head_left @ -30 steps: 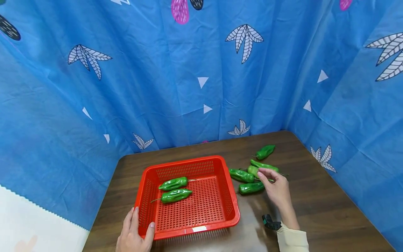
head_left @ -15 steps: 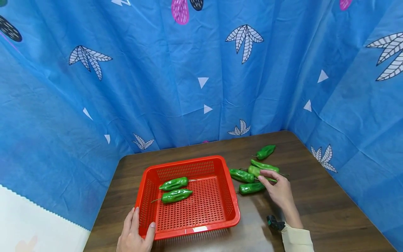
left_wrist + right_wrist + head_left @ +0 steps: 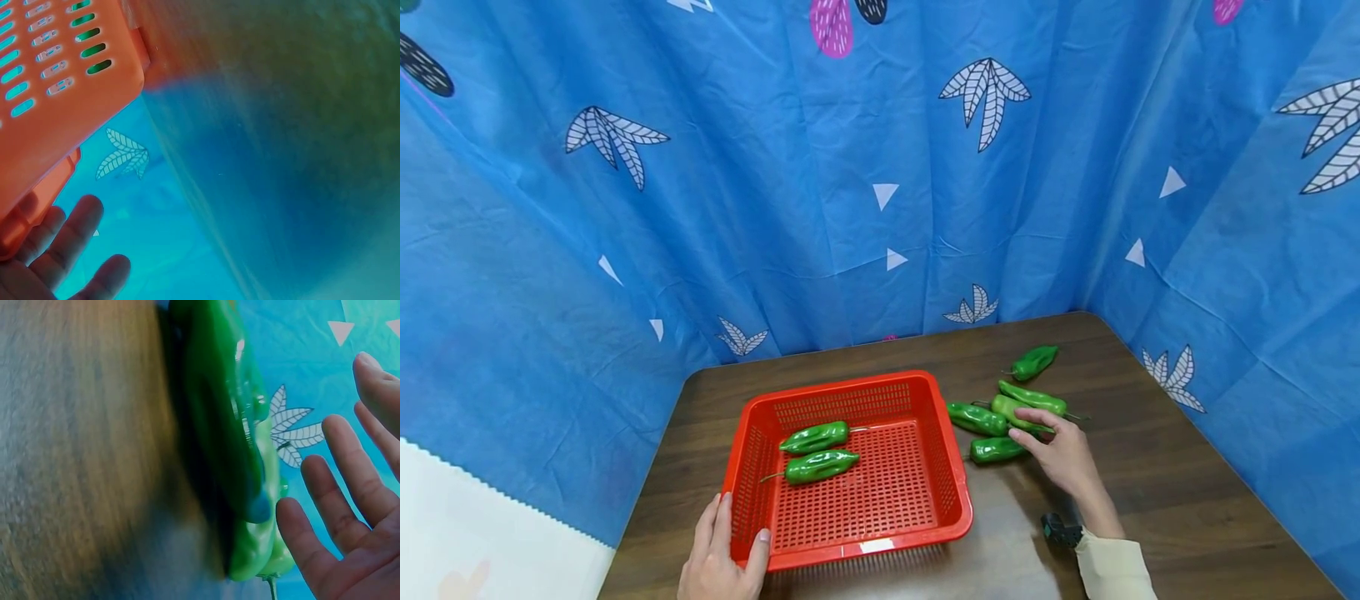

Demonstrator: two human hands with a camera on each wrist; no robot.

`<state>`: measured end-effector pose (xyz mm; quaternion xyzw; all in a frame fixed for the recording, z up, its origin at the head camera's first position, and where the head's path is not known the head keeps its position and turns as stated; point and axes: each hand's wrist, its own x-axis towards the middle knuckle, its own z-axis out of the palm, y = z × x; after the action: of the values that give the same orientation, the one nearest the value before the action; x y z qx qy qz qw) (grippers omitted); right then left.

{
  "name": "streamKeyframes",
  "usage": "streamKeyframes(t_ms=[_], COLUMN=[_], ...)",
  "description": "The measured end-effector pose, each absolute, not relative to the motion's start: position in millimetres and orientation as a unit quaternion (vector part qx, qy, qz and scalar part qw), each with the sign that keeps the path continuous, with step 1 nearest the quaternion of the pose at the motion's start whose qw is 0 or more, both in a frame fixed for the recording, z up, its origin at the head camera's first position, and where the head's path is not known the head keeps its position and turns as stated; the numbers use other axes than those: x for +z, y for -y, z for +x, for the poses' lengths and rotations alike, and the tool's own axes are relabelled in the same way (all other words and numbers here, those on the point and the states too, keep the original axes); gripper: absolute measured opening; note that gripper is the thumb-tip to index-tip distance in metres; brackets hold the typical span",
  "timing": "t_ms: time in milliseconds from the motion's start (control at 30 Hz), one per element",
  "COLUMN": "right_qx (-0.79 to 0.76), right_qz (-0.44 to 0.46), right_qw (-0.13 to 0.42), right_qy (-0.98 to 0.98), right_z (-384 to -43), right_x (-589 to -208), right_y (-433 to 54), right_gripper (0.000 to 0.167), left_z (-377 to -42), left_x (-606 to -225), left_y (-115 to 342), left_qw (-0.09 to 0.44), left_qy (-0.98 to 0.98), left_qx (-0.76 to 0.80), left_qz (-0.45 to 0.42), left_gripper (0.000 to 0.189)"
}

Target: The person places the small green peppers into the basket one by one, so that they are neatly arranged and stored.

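My left hand [image 3: 718, 558] rests at the near left corner of a red perforated basket [image 3: 857, 550], fingers along its side and thumb at the front rim. In the left wrist view its fingers [image 3: 75, 234] are extended beside the basket wall [image 3: 94, 81]. Two green peppers [image 3: 822, 467] lie inside. Over the peppers to the right, my right hand [image 3: 1063, 454] has thumb and forefinger spread, right at a pale green pepper [image 3: 1006, 407]. Around it lie dark green peppers [image 3: 976, 418] and a slender light green one [image 3: 1037, 400]. The right wrist view shows separated fingers [image 3: 340, 475] near a glossy pepper [image 3: 219, 406].
Another dark green pepper [image 3: 1034, 363] lies farther back on the brown wooden table [image 3: 1165, 467]. Blue patterned curtain [image 3: 850, 208] surrounds the back and sides. A small black device [image 3: 1060, 531] is at the right wrist. White cloth [image 3: 490, 517] shows at lower left.
My right thumb has lowered and spread away from the forefinger, while the wrist has shifted slightly right. My left hand and the basket stay put.
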<state>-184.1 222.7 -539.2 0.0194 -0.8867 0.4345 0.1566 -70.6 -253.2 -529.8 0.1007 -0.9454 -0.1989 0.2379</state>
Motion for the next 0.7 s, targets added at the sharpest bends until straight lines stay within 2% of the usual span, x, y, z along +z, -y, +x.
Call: streamKeyframes(t_ms=[267, 700], right_qx=[0.425, 0.396], right_qz=[0.044, 0.065], right_qw=[0.115, 0.116], right_qy=[0.897, 0.909], right_z=[-192.2, -197.2], right_x=[-546.2, -550.9], right_y=[-223.9, -226.3], right_gripper=[0.045, 0.044], left_z=[-70.1, -70.4], left_x=[-530.1, -528.5], left_y=[253.1, 254.3], left_qw=[0.238, 0.221], left_qy=[0.944, 0.946], left_qx=[-0.206, -0.214], left_qz=[0.102, 0.104], left_gripper=[0.074, 0.075])
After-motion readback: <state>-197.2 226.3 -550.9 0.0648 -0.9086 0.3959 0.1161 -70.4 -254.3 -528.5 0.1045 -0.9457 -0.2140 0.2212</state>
